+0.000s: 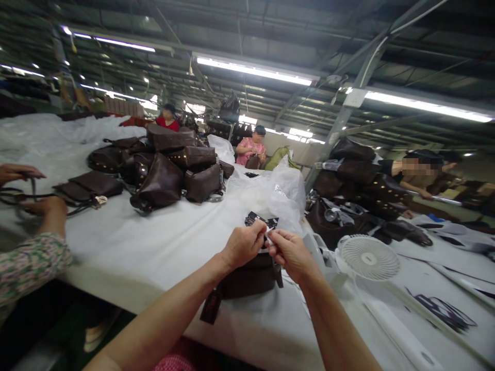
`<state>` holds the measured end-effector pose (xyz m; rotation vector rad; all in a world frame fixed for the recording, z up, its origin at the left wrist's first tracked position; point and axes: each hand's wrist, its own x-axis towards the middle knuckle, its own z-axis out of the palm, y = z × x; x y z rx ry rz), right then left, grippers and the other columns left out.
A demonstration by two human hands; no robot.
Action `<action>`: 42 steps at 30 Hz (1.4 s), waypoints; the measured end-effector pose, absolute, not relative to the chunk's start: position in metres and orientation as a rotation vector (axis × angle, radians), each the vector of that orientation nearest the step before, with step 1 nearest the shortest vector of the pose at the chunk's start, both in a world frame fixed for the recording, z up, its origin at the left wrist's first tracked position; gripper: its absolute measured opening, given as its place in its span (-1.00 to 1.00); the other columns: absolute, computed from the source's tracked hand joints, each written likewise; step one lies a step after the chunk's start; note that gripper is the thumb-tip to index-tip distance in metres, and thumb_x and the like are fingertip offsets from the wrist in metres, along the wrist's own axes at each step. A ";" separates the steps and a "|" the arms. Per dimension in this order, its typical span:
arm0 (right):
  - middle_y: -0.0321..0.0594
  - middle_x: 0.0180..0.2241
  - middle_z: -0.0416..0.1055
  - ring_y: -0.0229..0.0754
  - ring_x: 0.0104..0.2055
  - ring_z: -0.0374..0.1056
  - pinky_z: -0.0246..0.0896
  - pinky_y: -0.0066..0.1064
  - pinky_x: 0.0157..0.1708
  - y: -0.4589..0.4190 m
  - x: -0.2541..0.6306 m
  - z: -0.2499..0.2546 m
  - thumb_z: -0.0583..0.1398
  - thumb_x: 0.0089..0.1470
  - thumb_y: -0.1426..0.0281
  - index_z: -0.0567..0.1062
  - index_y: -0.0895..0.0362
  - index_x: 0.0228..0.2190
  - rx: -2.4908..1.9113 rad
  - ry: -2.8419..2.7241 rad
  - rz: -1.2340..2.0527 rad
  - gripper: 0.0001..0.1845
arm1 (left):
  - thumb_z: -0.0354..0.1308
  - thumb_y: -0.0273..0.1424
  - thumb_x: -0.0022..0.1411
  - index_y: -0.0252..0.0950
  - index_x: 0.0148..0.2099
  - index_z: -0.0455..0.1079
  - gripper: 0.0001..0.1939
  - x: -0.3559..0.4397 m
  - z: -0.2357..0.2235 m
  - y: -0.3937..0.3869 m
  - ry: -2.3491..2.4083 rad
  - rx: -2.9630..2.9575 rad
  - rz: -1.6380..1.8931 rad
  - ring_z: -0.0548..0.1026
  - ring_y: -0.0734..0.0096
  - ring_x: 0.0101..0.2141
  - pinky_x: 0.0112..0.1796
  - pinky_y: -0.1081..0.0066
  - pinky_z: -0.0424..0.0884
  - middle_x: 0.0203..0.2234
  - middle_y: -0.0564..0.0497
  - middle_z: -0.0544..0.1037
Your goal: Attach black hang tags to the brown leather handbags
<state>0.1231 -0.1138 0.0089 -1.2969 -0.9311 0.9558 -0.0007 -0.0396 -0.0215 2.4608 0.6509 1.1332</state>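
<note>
A dark brown leather handbag (247, 281) stands on the white-covered table right in front of me, with a dark hang tag (211, 306) lying at its lower left. Over the bag's top, my left hand (244, 242) and my right hand (289, 252) meet in a pinch. Between their fingertips shows a small white piece (268, 235), perhaps paper or tape; its kind is too small to make out. Just behind my fingers lie several small black tags (253, 218) with light print. My hands partly cover the bag's top.
Brown bags (162, 180) are heaped at the left, clear plastic wrapping (284, 190) behind my hands. A white fan (368, 257) stands at the right, near black cords (444, 312). More bags (348, 180) are piled beyond it. A co-worker's hands (48, 208) handle straps at far left.
</note>
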 end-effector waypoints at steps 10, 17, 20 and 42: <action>-0.36 -0.67 0.33 -0.36 -0.68 0.21 0.00 -0.57 -0.72 -0.101 0.144 0.026 0.27 -0.08 0.10 0.45 0.16 -0.40 -1.454 -1.175 1.044 -0.63 | -0.10 -0.40 0.31 -0.22 -0.26 0.24 -0.89 -0.002 -0.020 -0.028 0.512 2.384 1.118 0.36 0.46 -0.51 -0.42 0.50 0.23 -0.52 0.11 0.38; -0.33 -0.55 0.37 -0.25 -0.46 0.23 0.09 -0.42 -0.40 -0.091 0.147 0.054 0.16 -0.01 0.25 0.46 0.10 -0.53 -1.562 -1.685 0.059 -0.80 | -0.08 -0.45 0.30 -0.26 -0.29 0.23 -0.90 -0.003 -0.017 -0.025 0.288 2.335 1.096 0.27 0.51 -0.50 -0.41 0.52 0.24 -0.54 0.15 0.27; -0.33 -0.59 0.34 -0.23 -0.48 0.24 0.10 -0.40 -0.38 -0.083 0.149 0.061 0.11 0.02 0.28 0.41 0.10 -0.52 -1.626 -1.625 -0.043 -0.81 | -0.11 -0.42 0.34 -0.28 -0.25 0.28 -0.84 -0.007 -0.008 -0.025 0.200 2.345 1.033 0.32 0.50 -0.46 -0.36 0.51 0.29 -0.49 0.11 0.35; -0.43 -0.67 0.28 -0.43 -0.70 0.20 -0.04 -0.66 -0.78 -0.063 0.137 0.080 0.21 0.02 0.42 0.29 0.14 -0.53 -1.332 -1.347 0.512 -0.82 | 0.03 -0.47 0.31 -0.25 0.01 0.32 -0.76 0.016 0.013 -0.031 0.371 3.027 0.793 0.51 0.27 -0.17 -0.19 0.35 0.42 -0.13 -0.08 0.53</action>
